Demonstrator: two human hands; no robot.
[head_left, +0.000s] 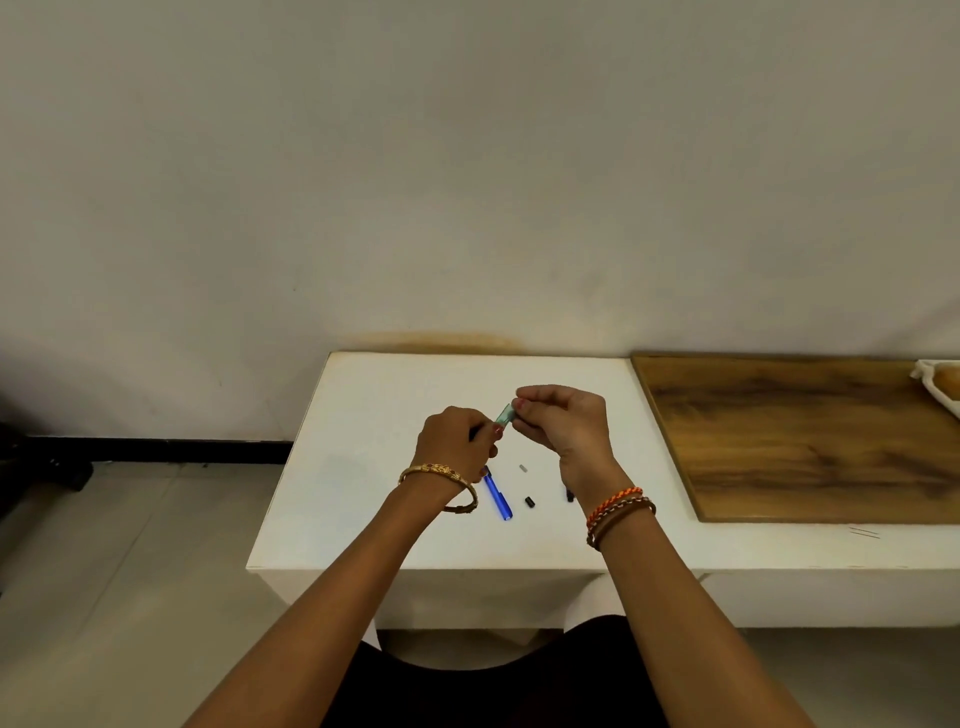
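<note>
A small clear-green pen piece (505, 414) is held above the surface (363, 467). The left hand (457, 441) fingers pinch its lower end and the right hand (563, 421) fingers its upper end. A blue pen barrel (497, 493) lies just below the left fingers.

Wooden board (810, 436) on white table (363, 519), right side.

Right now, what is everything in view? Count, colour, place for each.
table: 1, white, centre
green piece: 1, translucent green, pinched by left hand and right hand
pen barrel: 1, blue, table, by left wrist
black bit: 1, black, right of pen barrel
pale bit: 1, greyish, table, between the wrists
dark bit: 1, black, beside right wrist
board: 1, brown wood, table's right
tray: 1, white, far right edge
left hand: 1, gold bangle
right hand: 1, orange-brown bands
</note>
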